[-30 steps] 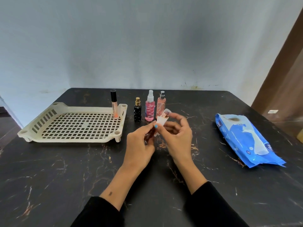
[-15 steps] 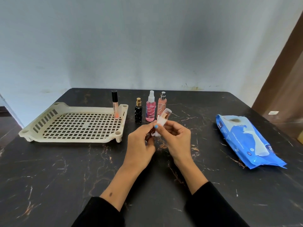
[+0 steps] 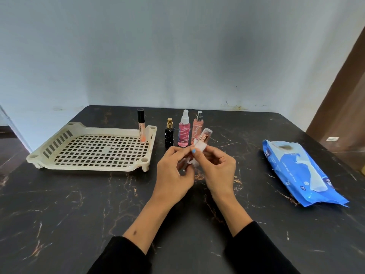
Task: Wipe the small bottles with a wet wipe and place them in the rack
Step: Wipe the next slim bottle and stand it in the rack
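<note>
White wipe material (image 3: 195, 153) is seen bunched around a small bottle (image 3: 204, 138), so the bottle's lower body is largely hidden; only its rose-gold collar and clear cap are made out, tilted up and away. The bottle's base is gripped by the left hand (image 3: 174, 175), whose fingers are curled closed on it, while the right hand (image 3: 216, 169) is pinched shut on the wipe around the neck (a blue-painted thumbnail is pressed on top). Both sleeves are cut off by the lower frame edge. Near the tabletop's far edge three bottles are stood upright: a black square one (image 3: 169, 133), a pink spray (image 3: 184, 131) and a peach spray (image 3: 197, 127), partly covered by the held bottle. A lip-gloss tube (image 3: 141, 126) is stood in the far right corner of the cream perforated plastic rack (image 3: 59, 139). A glossy blue wipes pack (image 3: 300, 173) is laid toward the right edge of the black marbled tabletop (image 3: 79, 204).
</note>
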